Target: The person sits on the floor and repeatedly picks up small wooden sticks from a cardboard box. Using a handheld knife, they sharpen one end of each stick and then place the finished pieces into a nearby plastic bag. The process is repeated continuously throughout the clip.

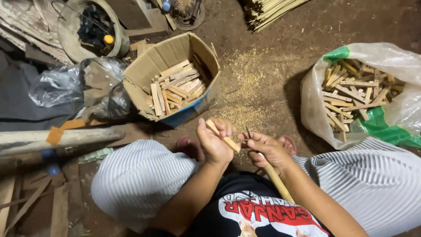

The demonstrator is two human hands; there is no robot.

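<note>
My left hand [213,139] grips a short flat bamboo piece [222,136], held slanted in front of me. My right hand [267,149] holds a knife with a long pale wooden handle [279,182]; its small dark blade [248,132] points up right beside the bamboo piece. Both hands meet above my knees, which are covered in white pleated cloth. Two sandalled feet show just beyond the hands.
A cardboard box [151,61] with several cut bamboo pieces stands ahead left. A white and green plastic sack [315,109] holding more pieces lies at the right. Shavings [250,83] cover the dirt floor. A bundle of thin sticks [267,11] lies at the top; clutter and a pole [52,138] are at the left.
</note>
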